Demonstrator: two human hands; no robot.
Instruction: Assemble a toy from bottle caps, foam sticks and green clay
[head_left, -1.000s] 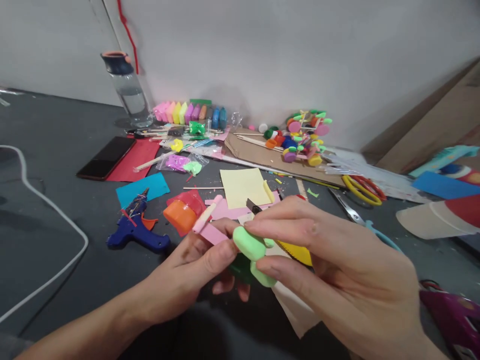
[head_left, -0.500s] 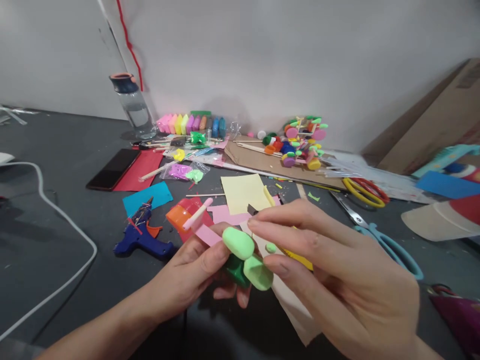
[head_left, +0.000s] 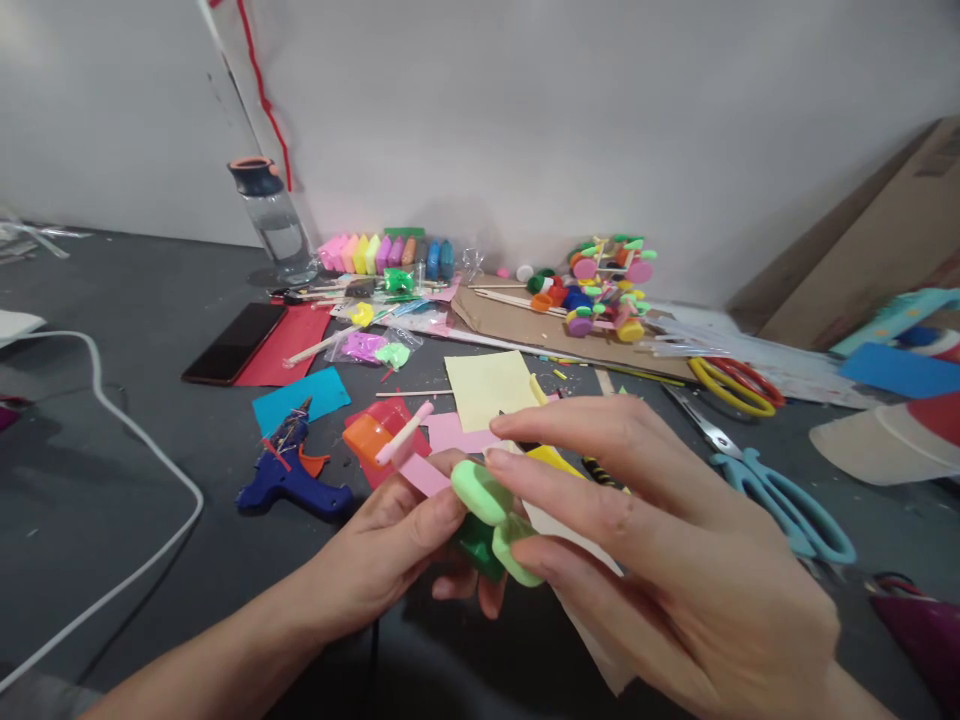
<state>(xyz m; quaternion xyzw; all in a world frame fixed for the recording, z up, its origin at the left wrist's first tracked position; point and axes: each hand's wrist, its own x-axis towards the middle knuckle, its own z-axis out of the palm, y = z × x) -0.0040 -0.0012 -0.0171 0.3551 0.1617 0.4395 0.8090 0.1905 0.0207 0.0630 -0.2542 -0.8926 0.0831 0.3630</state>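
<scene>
My left hand (head_left: pixel 409 530) grips a small craft piece low in the middle. The piece has a pink strip (head_left: pixel 421 473) with a pale pink-tipped stick (head_left: pixel 405 433) across its end, a dark green part (head_left: pixel 480 547) and two light green clay ovals (head_left: pixel 481 492). My right hand (head_left: pixel 660 530) reaches in from the right, its thumb and fingertips pressed on the light green clay. The small green bit seen earlier between its fingers is hidden now. An orange piece (head_left: pixel 366 440) lies on red paper behind the stick.
A blue glue gun (head_left: pixel 289 475) lies left, near a phone (head_left: pixel 236 343) and a white cable (head_left: pixel 161 455). Teal-handled scissors (head_left: pixel 784 500) and a white-and-red cup (head_left: pixel 870 442) are right. A bottle (head_left: pixel 276 230), clay packs (head_left: pixel 360 255) and a colourful model (head_left: pixel 611 285) stand behind.
My right fingertips have moved left and inward onto the light green clay. The small green bit has gone from view. The whole view has shifted slightly.
</scene>
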